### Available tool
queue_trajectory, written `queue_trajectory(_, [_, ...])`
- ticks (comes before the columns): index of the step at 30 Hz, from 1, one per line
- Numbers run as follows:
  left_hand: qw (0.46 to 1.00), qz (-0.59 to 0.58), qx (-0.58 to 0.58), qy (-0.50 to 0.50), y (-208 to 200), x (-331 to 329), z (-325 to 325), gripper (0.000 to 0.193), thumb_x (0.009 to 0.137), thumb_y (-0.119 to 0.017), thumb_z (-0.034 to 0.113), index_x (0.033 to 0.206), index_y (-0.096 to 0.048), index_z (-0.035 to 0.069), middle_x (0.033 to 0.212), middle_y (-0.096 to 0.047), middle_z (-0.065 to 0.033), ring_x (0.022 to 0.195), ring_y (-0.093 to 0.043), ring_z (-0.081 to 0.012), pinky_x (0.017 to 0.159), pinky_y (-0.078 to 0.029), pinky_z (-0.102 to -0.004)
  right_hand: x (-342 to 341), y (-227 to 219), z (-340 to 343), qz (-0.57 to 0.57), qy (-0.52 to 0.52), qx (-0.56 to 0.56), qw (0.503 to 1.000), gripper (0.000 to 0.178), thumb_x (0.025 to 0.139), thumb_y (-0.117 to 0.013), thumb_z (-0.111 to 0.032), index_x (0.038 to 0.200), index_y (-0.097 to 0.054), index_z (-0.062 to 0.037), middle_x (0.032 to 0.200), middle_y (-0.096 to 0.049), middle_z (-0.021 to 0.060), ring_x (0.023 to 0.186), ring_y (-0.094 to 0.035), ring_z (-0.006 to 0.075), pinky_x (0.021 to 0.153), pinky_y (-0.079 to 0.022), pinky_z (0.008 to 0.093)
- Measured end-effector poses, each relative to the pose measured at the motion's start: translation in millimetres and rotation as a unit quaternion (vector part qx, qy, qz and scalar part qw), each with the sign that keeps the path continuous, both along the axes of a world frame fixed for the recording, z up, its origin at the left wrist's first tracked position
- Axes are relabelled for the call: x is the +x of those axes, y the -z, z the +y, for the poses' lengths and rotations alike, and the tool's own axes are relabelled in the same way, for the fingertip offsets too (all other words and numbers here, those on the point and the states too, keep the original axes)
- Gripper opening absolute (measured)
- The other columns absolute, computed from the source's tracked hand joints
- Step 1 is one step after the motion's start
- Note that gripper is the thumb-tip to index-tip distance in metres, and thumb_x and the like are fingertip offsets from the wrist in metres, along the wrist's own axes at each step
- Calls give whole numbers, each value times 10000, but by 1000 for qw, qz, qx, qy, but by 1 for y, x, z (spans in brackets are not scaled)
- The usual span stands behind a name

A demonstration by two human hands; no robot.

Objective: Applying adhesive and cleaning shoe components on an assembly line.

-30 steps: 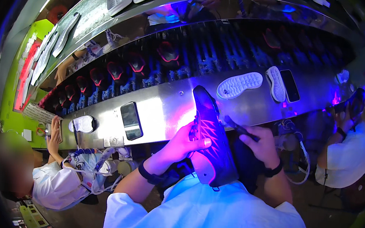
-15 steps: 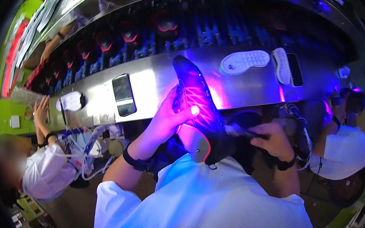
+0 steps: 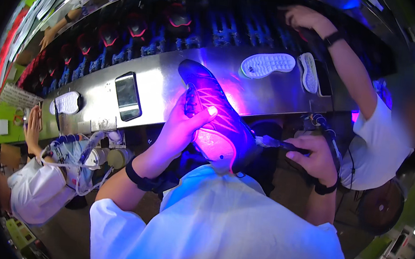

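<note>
A dark shoe upper (image 3: 215,100) with pale crossing lines is gripped in my left hand (image 3: 180,127), thumb lying across its side. Its toe points up toward the metal table and its heel down toward my chest; violet and magenta light falls on it. My right hand (image 3: 315,159) is closed around the dark handle of a brush (image 3: 268,142). The pale bristles point left and are at the shoe's lower right edge; whether they touch it I cannot tell.
On the metal table (image 3: 163,95) lie a phone (image 3: 128,97), a white sole (image 3: 268,65), another sole (image 3: 309,73) on its side and one at far left (image 3: 66,102). Behind runs a rack of dark red-edged shoe uppers (image 3: 137,27). A co-worker's arm (image 3: 349,63) reaches over from the right; another person sits left.
The co-worker at right has stretched an arm over to the rack. My view has shifted a little, and the brush is still beside the shoe in my right hand.
</note>
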State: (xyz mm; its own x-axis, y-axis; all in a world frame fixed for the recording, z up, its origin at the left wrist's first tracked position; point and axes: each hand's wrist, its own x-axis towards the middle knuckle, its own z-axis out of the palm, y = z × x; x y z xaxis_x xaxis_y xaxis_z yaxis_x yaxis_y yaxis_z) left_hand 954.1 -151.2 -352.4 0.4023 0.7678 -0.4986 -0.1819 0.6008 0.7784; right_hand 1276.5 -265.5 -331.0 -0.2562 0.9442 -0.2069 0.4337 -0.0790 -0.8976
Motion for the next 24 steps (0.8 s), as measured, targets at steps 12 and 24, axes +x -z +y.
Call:
queue_trajectory(12, [972,-116,-196,48,-14,8,1,445,1021,-548,400,1264,-555,28,1071,-697,-104,936,-707,-194,843,-578,-352,11,-24,17,-92,68,107,988,343,750,-804,-79,1087,-747,-47,714,-623,98,601,-568,209,573,-416,309])
queue_trajectory(24, [857,-269,-435,56,2,-16,-15,627,958,-552,561,1405,-459,131,1114,-630,-249,755,-671,-263,487,-556,-237,-7,-53,63,-89,34,192,977,354,745,-796,-33,1095,-750,-62,701,-599,84,571,-541,199,551,-408,303])
